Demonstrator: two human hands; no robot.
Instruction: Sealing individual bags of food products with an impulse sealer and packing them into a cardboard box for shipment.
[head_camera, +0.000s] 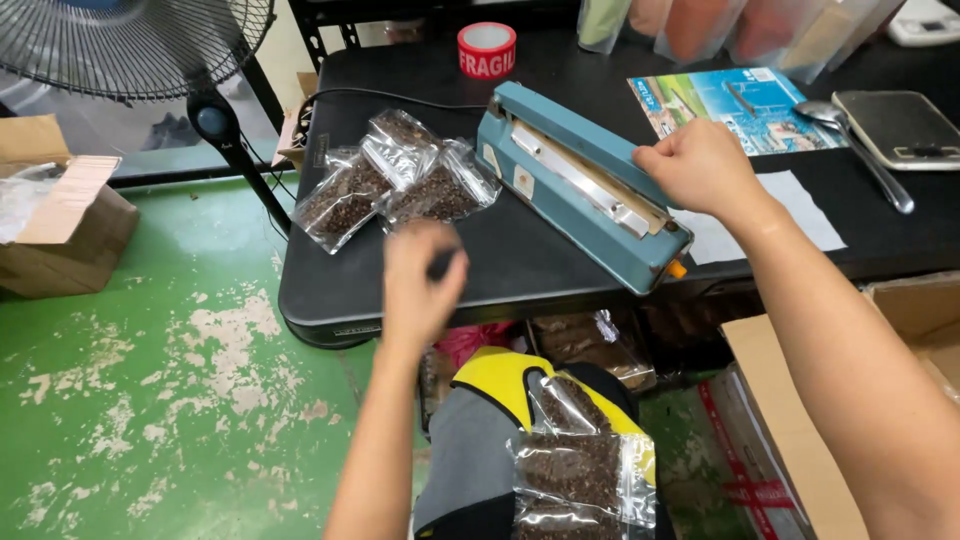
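Heat sealer (580, 190) under right hand (700, 165), filled pouches (395, 180) beside.

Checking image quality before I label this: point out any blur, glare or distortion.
Head view: the left hand is motion-blurred over the table edge; the right hand on the sealer is sharp. Glare flecks the bean bags and the spoon. Wide-angle bend curves the table edge. Lighting is even, shadows soft.

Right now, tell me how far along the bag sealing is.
Done, it seems: three filled bags lie piled on the table left of the sealer. In hand: the right hand rests on the sealer's arm; the left hand is blurred over the table edge, seemingly empty. Left: more filled bags wait on the lap; whether they are sealed is unclear.
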